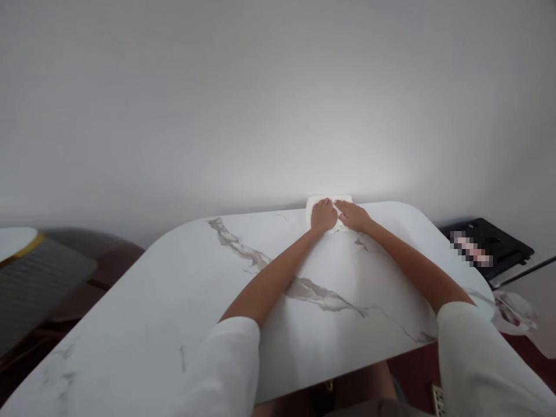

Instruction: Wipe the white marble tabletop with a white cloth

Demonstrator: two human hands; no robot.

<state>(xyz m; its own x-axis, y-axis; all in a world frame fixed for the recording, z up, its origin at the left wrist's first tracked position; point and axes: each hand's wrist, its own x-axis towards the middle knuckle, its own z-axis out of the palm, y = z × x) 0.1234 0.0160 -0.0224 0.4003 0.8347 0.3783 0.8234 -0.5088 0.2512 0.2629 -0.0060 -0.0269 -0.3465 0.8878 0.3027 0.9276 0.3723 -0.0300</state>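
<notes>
A small white folded cloth [313, 204] lies at the far edge of the white marble table [174, 301], close to the wall. Both my arms reach out across the table to it. My left hand [324, 215] rests on top of the cloth with its fingers curled down onto it. My right hand [353, 214] lies beside it on the cloth's right part, fingers stretched flat and pointing left. Most of the cloth is hidden under the two hands.
A pale wall rises right behind the table. A black stand [490, 246] sits to the right beyond the table's corner, with a crumpled white bag [515, 313] below it. A grey chair [39, 284] and dark wooden floor are at the left.
</notes>
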